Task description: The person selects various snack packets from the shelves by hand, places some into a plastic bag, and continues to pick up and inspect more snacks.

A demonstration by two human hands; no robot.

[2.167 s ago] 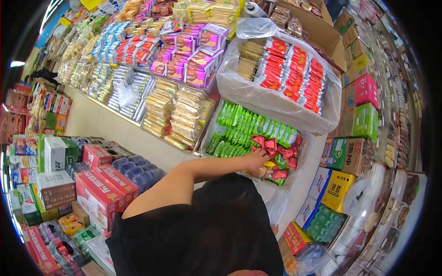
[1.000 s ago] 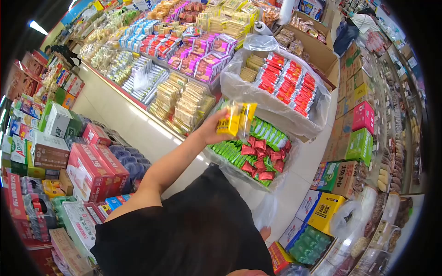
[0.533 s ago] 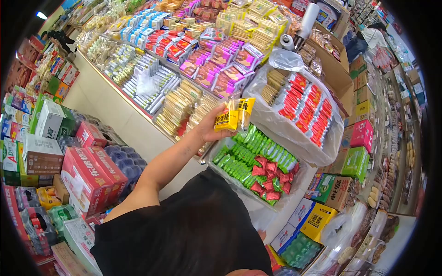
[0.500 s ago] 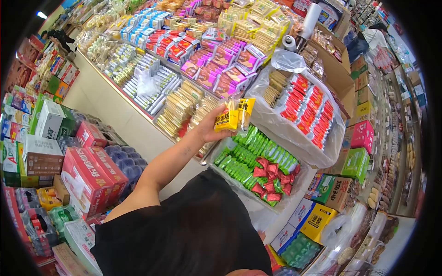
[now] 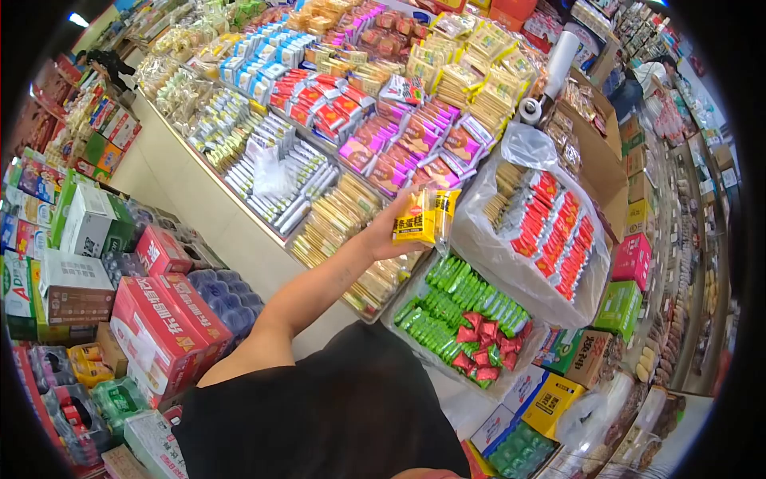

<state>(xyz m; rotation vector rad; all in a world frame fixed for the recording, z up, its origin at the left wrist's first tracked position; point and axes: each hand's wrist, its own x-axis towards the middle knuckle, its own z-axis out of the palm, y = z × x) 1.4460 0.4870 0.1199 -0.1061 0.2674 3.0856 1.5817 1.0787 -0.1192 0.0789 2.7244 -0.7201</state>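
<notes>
My left hand reaches out over the edge of the display with its fingers closed around yellow packaged cakes. The wrapper is part yellow and part clear, with dark Chinese lettering. At least two packs seem to overlap in the grip. Just below them sits a bin of green-wrapped snacks, with red-wrapped packets heaped on its near side. Trays of pale stick-shaped snacks lie left of the hand, and purple packets lie beyond it. My right hand is out of view.
A plastic-lined box of red and white packets stands on the right, near a plastic bag roll. Red cartons and bottle packs are stacked across the aisle at left. A person is far left.
The camera view has shifted, so the display appears farther right and lower. My left hand still holds the packaged cakes, which are turned slightly.
</notes>
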